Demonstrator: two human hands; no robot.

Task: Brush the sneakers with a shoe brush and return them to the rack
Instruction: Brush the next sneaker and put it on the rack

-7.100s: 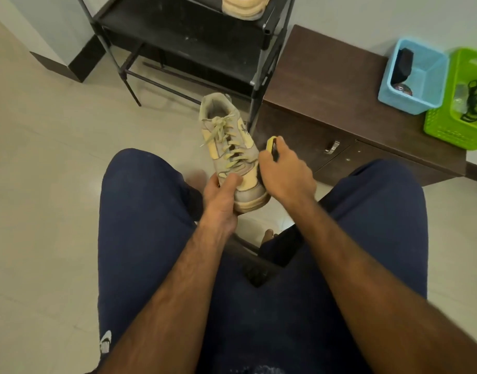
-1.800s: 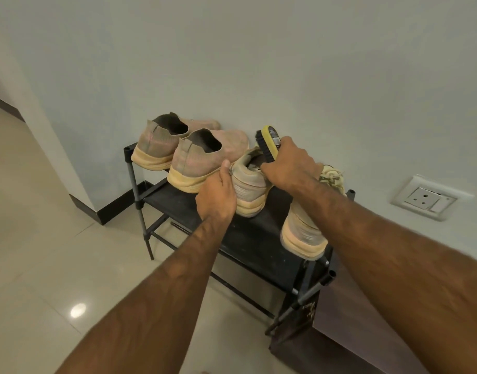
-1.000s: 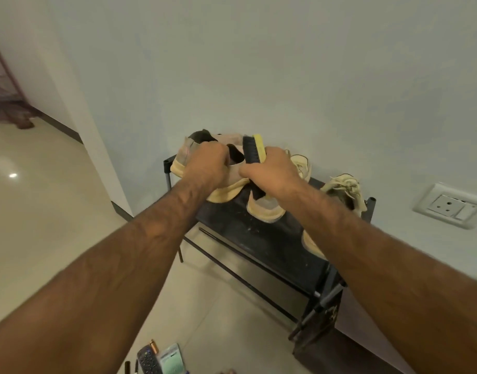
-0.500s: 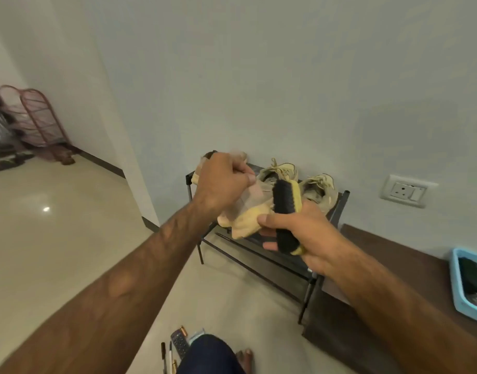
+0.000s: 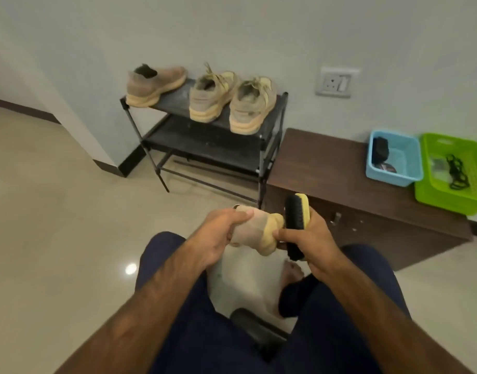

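1. The left hand curls its fingers round the upper of a pinkish sneaker, held over the lap between the knees.
2. The right hand grips the shoe brush upright, just right of the shoe, bristles facing its yellow sole.
3. The sneaker lies crosswise between the hands, so the brush hand looks nearer the sole.
4. The rack stands ahead, well apart.
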